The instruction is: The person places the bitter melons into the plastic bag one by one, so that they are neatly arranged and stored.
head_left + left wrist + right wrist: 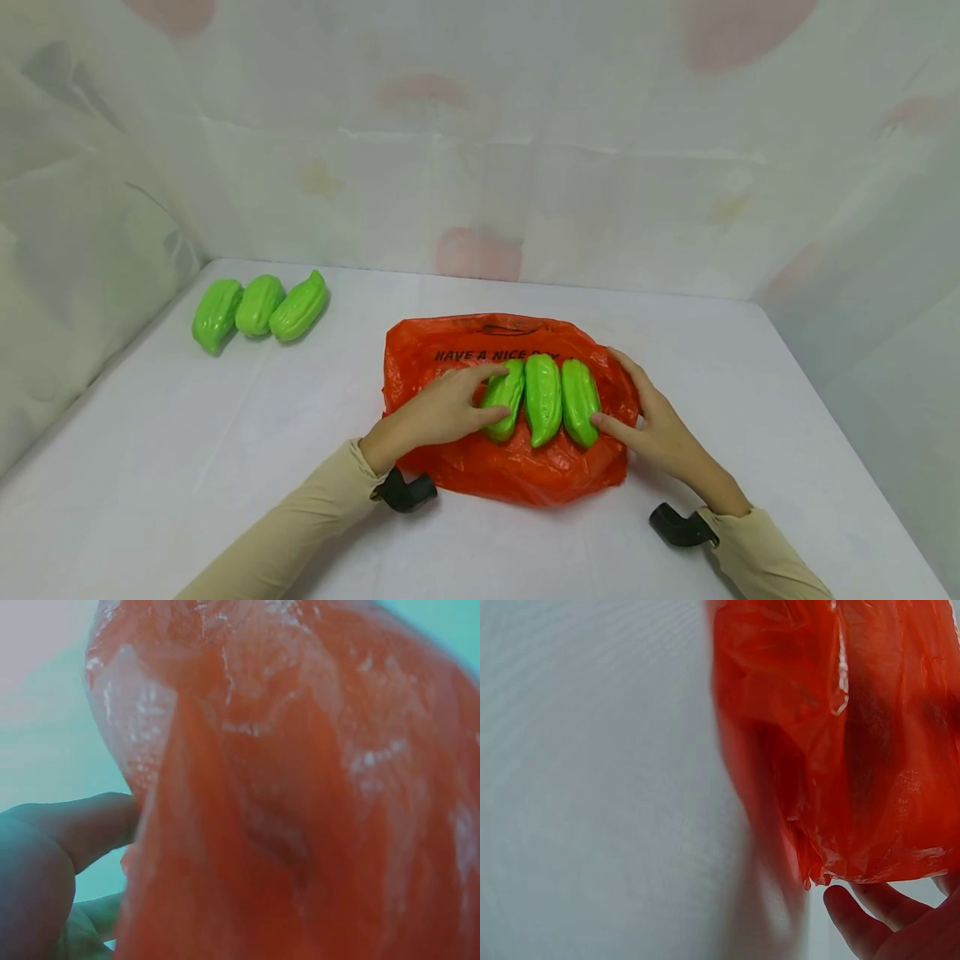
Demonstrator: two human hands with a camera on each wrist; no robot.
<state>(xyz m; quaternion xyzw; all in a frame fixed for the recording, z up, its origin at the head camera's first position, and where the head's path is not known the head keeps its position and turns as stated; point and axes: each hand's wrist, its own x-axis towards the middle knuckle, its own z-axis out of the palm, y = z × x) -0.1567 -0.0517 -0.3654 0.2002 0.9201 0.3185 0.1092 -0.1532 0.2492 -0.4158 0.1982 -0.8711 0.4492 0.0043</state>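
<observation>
Three glossy green toy vegetables, ribbed and pepper-like, lie side by side on a flattened red plastic bag (pixel 465 467) in the head view. My left hand (pixel 442 408) reaches over the bag, thumb and forefinger spread against the left vegetable (pixel 513 383). Between its neighbours sits the middle vegetable (pixel 543 400), pointed end toward me. My right hand (pixel 663 433) is at the bag's right edge, its thumb touching the right vegetable (pixel 579 400) and its fingers extended along the bag. Both wrist views show mostly red plastic, with the left hand (pixel 37 877) and right hand (pixel 907 930) partly in sight.
Three more green vegetables (pixel 258 306) lie together at the far left of the white table (pixel 225 467). A pale printed sheet (pixel 570 208) hangs behind, with similar sheeting at both sides. Black wrist mounts (pixel 405 492) sit below the sleeves.
</observation>
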